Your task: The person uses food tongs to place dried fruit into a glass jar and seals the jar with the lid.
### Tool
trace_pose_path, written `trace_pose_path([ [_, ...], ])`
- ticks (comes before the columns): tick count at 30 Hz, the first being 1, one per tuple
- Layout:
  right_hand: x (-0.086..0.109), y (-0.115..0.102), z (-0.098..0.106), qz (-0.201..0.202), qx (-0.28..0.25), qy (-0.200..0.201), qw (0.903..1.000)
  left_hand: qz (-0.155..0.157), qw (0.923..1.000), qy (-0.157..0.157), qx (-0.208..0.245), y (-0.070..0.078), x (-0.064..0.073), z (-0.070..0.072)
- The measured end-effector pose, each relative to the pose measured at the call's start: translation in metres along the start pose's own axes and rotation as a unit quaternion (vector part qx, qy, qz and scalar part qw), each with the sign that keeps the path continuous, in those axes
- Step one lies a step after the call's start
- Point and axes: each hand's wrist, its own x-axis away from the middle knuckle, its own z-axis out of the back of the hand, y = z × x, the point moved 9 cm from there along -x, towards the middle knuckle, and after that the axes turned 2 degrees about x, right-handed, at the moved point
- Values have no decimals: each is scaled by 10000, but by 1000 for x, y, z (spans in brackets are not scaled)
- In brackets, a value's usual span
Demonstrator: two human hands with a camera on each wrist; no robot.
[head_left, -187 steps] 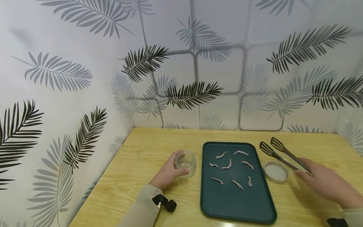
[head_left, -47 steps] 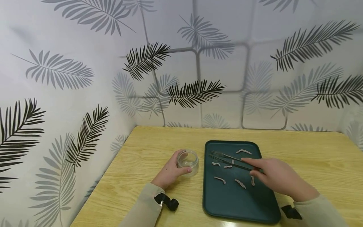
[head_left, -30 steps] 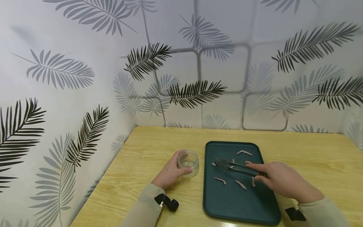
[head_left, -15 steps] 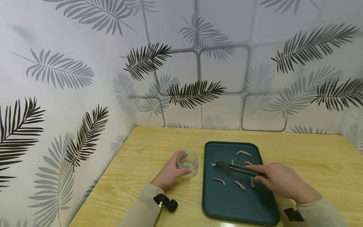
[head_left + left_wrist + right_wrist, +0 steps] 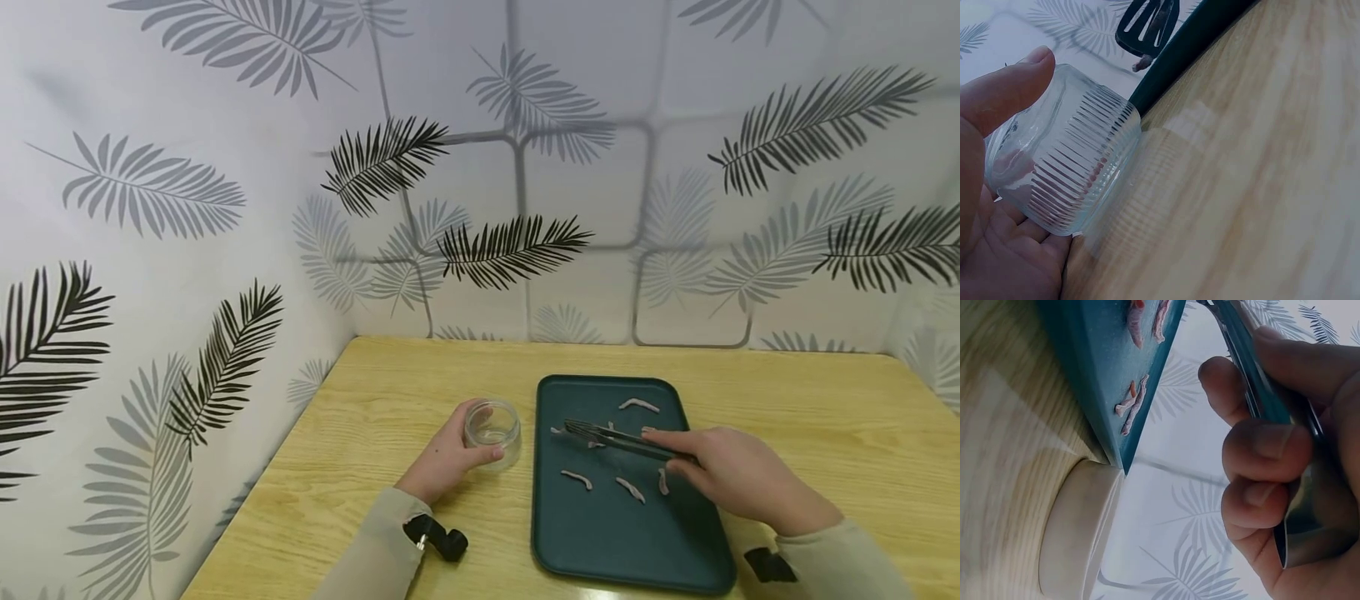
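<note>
- Two hands busy. L hand [image 5: 446,458] wraps the clear jar [image 5: 1079,156], thumb one side, fingers the other; jar upright on bench [image 5: 420,383], just L of tray w/ a gap between, mouth up, no pcs seen inside.
- R hand [image 5: 750,479] has its grip clamped on metal tongs [image 5: 630,445], fingers curled round the arms.
- Tongs' slotted ends look close together, low over upper L part of green tray [image 5: 630,542]. L wrist view: an end sits right at a small pale strip [image 5: 1142,63]; can't tell if it's pinched or just touched.
- Other strips [image 5: 631,490] lie spread on tray, apart from each other; one is partly hidden by tongs.
- Pale round lid [image 5: 1075,531] sits by tray's edge, R wrist view; R hand blocks it in head view.
- Step in hand: prob. picking up that one strip.
- Next move prob. calls for a firm but gentle squeeze, then a straight lift, w/ jar held steady. Thin pc might slip thru slots.
</note>
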Motion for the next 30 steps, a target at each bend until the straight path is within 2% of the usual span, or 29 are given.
trace_pose_path([
  [5, 0, -2, 6, 42, -1, 239, 9997, -5, 10000, -3, 43, 3, 0, 0],
  [15, 0, -25, 25, 393, 132, 1370, 9897, 46, 9999, -16, 145, -1, -2, 0],
  [24, -6, -46, 28, 495, 318, 1803, 9818, 21, 9996, -44, 262, -2, -2, 1],
  [30, -7, -58, 30, 718, 134, 2091, 9752, 46, 9995, -71, 288, -1, -2, -2],
])
